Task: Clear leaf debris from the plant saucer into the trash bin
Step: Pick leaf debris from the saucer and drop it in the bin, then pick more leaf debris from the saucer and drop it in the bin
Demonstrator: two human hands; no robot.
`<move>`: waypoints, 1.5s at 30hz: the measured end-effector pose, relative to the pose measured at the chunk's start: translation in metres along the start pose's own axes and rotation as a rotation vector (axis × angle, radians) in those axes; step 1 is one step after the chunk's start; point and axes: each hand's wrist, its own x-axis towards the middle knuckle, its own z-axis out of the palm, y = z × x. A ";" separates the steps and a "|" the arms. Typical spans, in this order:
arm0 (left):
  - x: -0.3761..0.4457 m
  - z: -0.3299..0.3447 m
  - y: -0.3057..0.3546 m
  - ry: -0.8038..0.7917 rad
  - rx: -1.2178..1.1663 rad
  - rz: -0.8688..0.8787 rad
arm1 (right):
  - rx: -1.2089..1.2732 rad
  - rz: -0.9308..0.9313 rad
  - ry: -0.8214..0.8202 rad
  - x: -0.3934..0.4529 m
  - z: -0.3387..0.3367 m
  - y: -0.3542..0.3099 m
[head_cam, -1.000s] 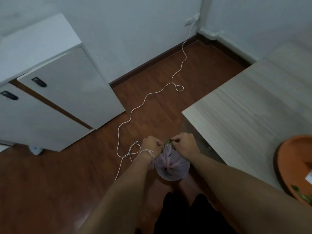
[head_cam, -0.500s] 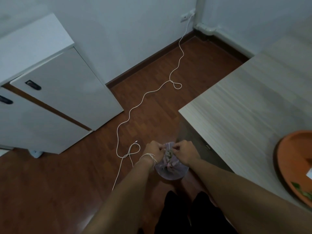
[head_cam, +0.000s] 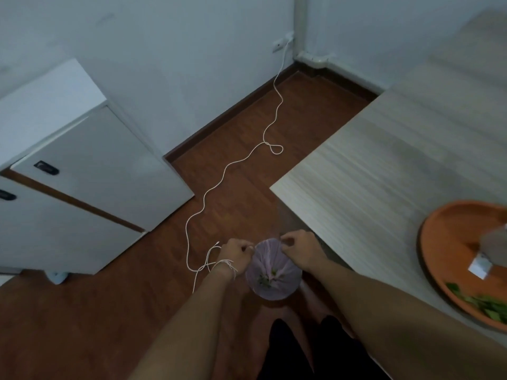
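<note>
Both hands, left hand (head_cam: 236, 253) and right hand (head_cam: 299, 246), have pulled the small bin's lilac plastic liner (head_cam: 271, 272) open, fingers pinching its rim, with green leaf scraps (head_cam: 267, 278) now inside.

Dim, flat indoor light with a cool bluish cast — no glare, and the source is out of view. The wide lens bends the cabinet (head_cam: 82, 174) at left. The worktop (head_cam: 384, 174) and orange saucer (head_cam: 439, 242) at right are soft, slightly motion-blurred.

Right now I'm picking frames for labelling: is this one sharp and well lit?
Head view: dim, bluish light, no glare. Wide-angle bending at the cabinet and table. Saucer and leaves smeared at the right edge. Hands at the bag soft.
</note>
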 end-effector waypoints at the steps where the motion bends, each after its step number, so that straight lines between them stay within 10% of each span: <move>1: -0.001 -0.001 0.005 0.015 0.001 0.007 | 0.011 -0.002 0.013 -0.002 -0.007 0.000; 11: 0.028 0.014 0.087 0.084 -0.104 0.173 | 0.279 -0.004 0.387 -0.049 -0.112 0.032; 24: -0.024 0.191 0.322 -0.339 0.242 0.609 | 0.215 0.325 0.732 -0.189 -0.237 0.241; 36: -0.066 0.256 0.355 -0.655 0.850 0.790 | -0.190 0.331 0.161 -0.202 -0.232 0.261; 45: -0.064 0.267 0.347 -0.570 1.000 0.882 | -0.404 0.327 0.107 -0.187 -0.216 0.253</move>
